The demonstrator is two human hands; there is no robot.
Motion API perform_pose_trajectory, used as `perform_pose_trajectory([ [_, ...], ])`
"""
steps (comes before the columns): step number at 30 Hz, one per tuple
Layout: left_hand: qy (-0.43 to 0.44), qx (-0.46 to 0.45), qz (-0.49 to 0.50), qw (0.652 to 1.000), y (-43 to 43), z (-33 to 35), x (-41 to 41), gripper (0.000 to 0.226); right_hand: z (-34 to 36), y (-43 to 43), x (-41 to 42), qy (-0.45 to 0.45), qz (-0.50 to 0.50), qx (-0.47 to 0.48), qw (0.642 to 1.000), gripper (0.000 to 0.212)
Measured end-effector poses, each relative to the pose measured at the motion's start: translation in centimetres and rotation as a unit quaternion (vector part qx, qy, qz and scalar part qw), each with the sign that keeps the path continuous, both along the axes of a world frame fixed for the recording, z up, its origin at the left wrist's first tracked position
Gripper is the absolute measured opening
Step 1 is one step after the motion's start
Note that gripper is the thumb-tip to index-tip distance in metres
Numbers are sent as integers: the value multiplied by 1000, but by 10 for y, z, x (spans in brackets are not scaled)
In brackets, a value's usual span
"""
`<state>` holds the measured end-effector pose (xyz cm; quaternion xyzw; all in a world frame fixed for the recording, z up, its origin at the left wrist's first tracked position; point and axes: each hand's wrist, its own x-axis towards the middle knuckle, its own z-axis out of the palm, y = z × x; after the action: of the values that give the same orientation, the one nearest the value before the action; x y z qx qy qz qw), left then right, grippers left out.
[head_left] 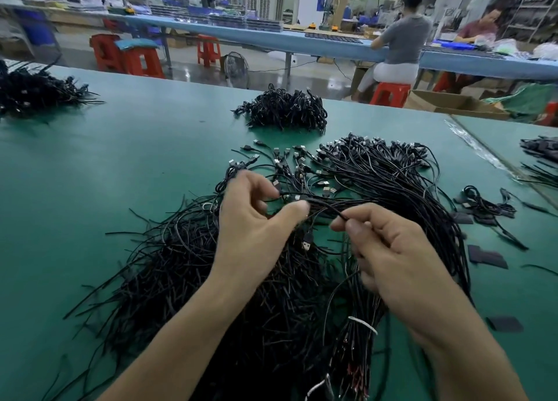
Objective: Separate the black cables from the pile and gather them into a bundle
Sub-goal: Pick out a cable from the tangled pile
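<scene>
A pile (211,280) of black cables covers the near part of a green table (90,174). The left hand (253,228) pinches one cable (326,206) between thumb and curled fingers. The right hand (392,256) pinches the same cable (at its end) with thumb and forefinger. The cable stretches between them, just above the pile. A smaller heap (283,108) lies farther back.

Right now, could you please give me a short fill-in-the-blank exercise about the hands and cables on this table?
1. The left hand and right hand both pinch one ___ cable.
2. A ___ tie binds the bundle by the right wrist.
3. The pile lies on a ___ table.
Missing words: black, white, green.
</scene>
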<state>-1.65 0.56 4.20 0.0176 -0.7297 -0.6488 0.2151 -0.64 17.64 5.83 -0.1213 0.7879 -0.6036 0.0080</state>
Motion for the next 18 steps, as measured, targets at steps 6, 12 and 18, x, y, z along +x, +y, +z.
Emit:
perform_pose_trajectory([
  [6, 10, -142, -172, 975, -16, 6, -2, 25, 8, 20, -2, -10, 46, -43, 998, 23],
  [12, -132, -56, -375, 916, -6, 13, 7, 55, 1, 22, -8, 55, -35, -94, 993, 22],
  [18, -166, 80, -464, 867, -5, 13, 14, 42, -2, 18, -12, 86, -81, -95, 988, 23],
])
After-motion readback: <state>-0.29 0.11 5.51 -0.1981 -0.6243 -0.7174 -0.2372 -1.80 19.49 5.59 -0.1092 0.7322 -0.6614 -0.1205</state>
